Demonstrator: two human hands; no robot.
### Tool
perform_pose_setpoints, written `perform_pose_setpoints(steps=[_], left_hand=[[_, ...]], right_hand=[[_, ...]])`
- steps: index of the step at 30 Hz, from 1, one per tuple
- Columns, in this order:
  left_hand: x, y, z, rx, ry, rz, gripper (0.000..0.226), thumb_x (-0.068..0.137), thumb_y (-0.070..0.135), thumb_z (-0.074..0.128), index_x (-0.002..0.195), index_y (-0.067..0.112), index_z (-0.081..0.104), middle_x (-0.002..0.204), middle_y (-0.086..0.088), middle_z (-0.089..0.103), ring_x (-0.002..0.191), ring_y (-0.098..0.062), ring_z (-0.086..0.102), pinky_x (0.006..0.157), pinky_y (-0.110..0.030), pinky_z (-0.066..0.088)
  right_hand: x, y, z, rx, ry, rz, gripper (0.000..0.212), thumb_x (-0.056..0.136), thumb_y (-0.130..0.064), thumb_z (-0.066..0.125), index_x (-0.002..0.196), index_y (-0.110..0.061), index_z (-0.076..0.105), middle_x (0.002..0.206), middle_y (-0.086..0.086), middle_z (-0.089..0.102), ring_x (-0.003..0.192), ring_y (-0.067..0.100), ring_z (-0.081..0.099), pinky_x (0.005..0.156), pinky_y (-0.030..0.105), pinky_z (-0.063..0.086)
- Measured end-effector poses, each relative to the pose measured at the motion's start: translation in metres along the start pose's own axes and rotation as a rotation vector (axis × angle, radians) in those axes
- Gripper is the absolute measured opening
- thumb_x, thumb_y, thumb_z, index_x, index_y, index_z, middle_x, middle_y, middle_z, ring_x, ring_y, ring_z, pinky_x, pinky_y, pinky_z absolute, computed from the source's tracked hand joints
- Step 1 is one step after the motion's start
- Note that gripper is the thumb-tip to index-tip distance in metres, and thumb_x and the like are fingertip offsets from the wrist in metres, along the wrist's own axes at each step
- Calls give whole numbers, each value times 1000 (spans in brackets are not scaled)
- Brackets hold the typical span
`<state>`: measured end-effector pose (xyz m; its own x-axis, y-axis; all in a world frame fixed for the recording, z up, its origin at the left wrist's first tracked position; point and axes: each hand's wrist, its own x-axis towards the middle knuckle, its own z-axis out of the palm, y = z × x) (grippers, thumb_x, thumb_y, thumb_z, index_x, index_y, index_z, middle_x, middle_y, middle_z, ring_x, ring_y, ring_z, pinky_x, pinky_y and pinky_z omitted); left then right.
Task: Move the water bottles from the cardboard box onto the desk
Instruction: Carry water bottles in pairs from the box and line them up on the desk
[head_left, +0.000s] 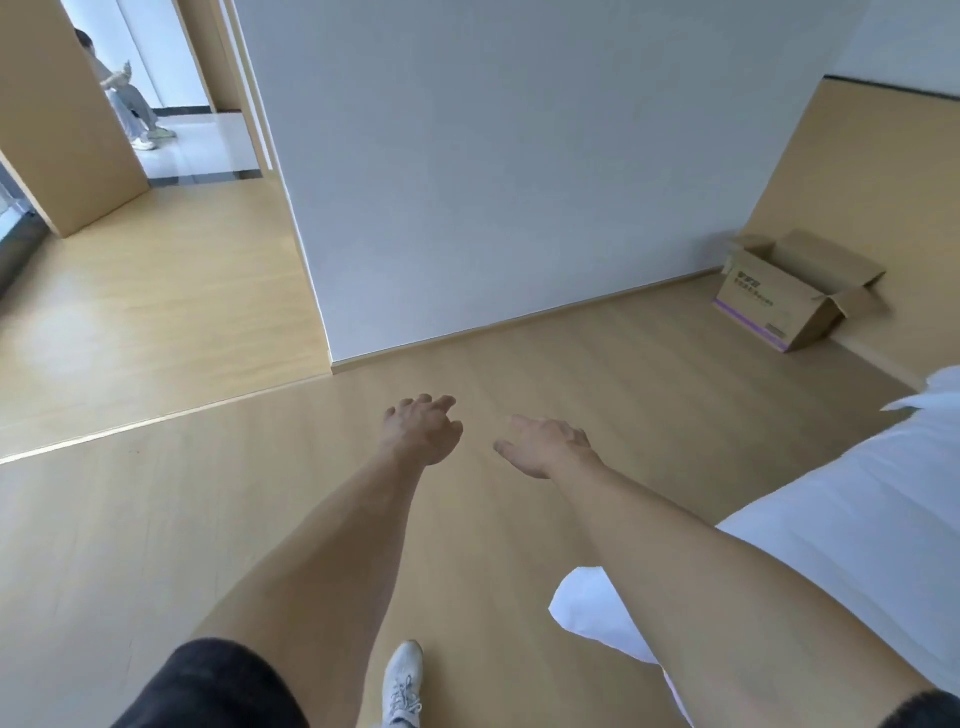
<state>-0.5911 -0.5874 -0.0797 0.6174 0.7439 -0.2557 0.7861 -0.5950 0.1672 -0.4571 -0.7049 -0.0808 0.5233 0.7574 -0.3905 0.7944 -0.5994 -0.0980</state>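
- I see a light wood floor (156, 545) running through the room and past the wall corner.
- An open box (789, 291) sits on the floor at far right, flaps spread, near the wall and beside a wood panel.
- My white shoe (402, 680) stands on the floor at the bottom edge.
- A white bed (857, 519) stands on the floor at right.
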Motion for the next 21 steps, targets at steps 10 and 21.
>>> perform_pose_setpoints(steps=[10, 21], left_hand=[[186, -4, -58, 20, -53, 224, 52, 101, 41, 36, 153, 33, 34, 149, -3, 45, 137, -28, 40, 111, -41, 31], [326, 51, -56, 62, -141, 365, 55, 100, 41, 36, 154, 33, 33, 153, -3, 42, 139, -28, 39, 113, -41, 30]], right_hand=[[121, 0, -70, 118, 42, 246, 62, 96, -60, 39, 152, -33, 35, 150, 7, 48, 137, 28, 45, 109, 43, 35], [232, 61, -89, 190, 23, 418, 61, 95, -63, 39, 148, -32, 40, 147, 7, 51, 135, 29, 48, 106, 43, 37]])
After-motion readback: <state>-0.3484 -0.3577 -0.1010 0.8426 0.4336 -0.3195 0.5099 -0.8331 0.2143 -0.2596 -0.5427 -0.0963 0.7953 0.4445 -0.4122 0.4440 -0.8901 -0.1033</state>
